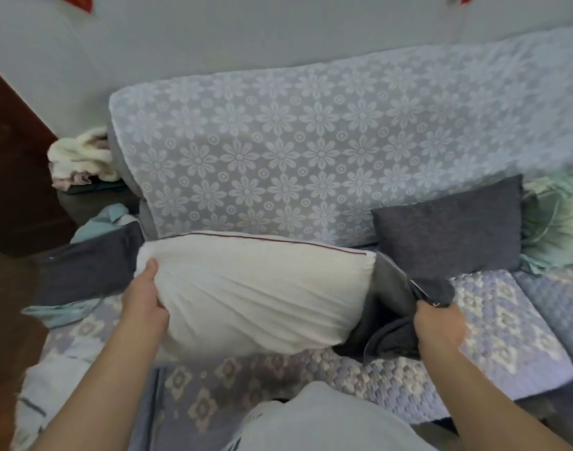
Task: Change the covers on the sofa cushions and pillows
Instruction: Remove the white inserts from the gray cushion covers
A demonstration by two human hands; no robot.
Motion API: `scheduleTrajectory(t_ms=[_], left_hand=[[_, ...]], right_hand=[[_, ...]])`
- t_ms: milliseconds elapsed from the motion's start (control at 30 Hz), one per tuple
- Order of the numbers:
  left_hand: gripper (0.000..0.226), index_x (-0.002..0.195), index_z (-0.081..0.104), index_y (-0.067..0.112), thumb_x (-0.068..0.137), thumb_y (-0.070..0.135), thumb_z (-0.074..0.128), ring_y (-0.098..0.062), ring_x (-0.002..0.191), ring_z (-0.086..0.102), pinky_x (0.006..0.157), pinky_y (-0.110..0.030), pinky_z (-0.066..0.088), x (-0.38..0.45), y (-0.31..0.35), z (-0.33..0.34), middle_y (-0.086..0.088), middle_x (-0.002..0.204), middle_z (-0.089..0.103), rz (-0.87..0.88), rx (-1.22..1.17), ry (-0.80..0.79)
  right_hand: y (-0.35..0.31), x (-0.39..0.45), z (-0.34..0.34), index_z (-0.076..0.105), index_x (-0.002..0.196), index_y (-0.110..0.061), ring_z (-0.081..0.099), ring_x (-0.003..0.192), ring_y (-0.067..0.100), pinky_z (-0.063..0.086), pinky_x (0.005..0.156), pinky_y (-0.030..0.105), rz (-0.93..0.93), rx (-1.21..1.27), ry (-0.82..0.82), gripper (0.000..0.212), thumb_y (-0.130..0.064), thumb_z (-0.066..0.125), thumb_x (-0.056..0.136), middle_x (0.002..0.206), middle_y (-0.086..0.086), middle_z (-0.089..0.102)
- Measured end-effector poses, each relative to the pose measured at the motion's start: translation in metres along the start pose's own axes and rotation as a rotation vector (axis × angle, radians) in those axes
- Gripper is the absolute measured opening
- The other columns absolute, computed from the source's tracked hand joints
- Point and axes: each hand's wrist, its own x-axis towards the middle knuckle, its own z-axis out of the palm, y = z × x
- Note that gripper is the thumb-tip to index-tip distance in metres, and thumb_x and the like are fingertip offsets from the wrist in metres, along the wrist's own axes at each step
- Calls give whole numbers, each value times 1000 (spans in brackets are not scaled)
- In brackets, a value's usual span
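A white pillow insert (259, 294) lies across the sofa seat (493, 323) in front of me. My left hand (145, 301) grips its left end, thumb on top. A dark grey cover (392, 307) sits bunched over only the insert's right end, and my right hand (438, 327) grips that bunched cloth by its zipper edge. Most of the insert is bare. A second pillow in a dark grey cover (451, 229) leans against the backrest at the right.
The sofa backrest (278, 151) wears a blue floral throw. Dark grey and teal cloth (89, 265) lies on the left armrest, a cream bundle (80, 157) behind it. A pale green cushion (558, 219) sits at far right. Light cloth (311, 418) lies near my lap.
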Motion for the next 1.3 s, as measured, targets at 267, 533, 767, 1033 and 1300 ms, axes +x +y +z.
scheduleTrajectory(t_ms=[267,533,767,1033,1300], left_hand=[[51,141,49,-7,102,25,55,-41,119,58,98,-42,45,70,-57,-2,-28,137,55,-51,965,48],[50,147,46,21,100,32,61,-28,127,50,95,-35,40,-25,-152,46,-7,144,50,-355,1066,-597],[55,128,62,28,76,46,70,-19,103,67,83,-30,48,-73,-139,81,3,118,67,-320,973,-776],[52,135,54,37,89,30,77,-3,115,64,99,-27,51,-108,-94,100,5,134,62,-31,657,-920],[62,118,62,30,72,70,50,-28,142,33,115,-44,26,-91,-56,100,0,143,47,958,1426,-539]], right_hand=[[-18,3,-25,58,111,-11,54,79,32,46,70,41,-69,64,152,21,-21,58,93,100,12,60],[-45,17,-66,59,110,-9,55,84,36,48,74,45,-134,31,303,21,-15,58,90,112,18,59],[-107,13,-105,65,107,-16,63,93,33,54,85,49,-330,60,125,29,-22,68,78,99,6,67],[-163,-50,-95,73,106,-18,73,99,28,53,98,56,-538,97,-804,21,-15,76,86,103,8,76],[-207,-93,-86,72,105,-26,70,99,14,53,91,36,-917,-245,-965,14,-19,66,94,99,-5,75]])
